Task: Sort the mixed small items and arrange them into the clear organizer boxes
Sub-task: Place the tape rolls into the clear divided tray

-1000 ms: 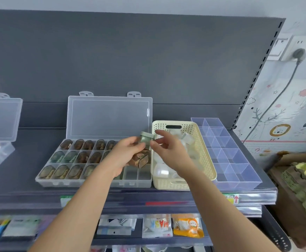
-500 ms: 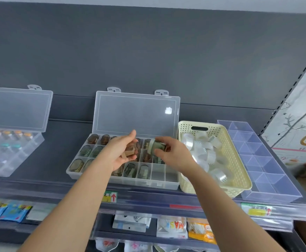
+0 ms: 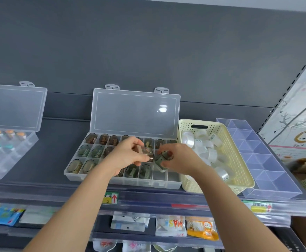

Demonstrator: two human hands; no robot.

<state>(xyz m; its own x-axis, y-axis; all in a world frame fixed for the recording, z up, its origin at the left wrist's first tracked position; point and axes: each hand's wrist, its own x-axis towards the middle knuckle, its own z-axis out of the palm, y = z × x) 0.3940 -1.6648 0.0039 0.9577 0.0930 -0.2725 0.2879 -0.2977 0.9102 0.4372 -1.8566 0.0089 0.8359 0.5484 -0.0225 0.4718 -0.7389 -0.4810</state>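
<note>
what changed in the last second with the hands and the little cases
The right hand took over the green case and brought it down to the empty front compartments of the organizer box. The left hand still grips its brownish cases. The basket and boxes stayed put.

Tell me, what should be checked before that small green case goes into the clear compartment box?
1. Access: the hinged clear lid stands open: ok.
2. Space: the clear plastic organizer box has empty front-row compartments at its right end: ok.
3. Grip: the right hand pinches the small green oval case: ok.
4. Other hand: the left hand holds a small brown transparent case: ok.
5. Alignment: green case is tilted: not ok.
</note>
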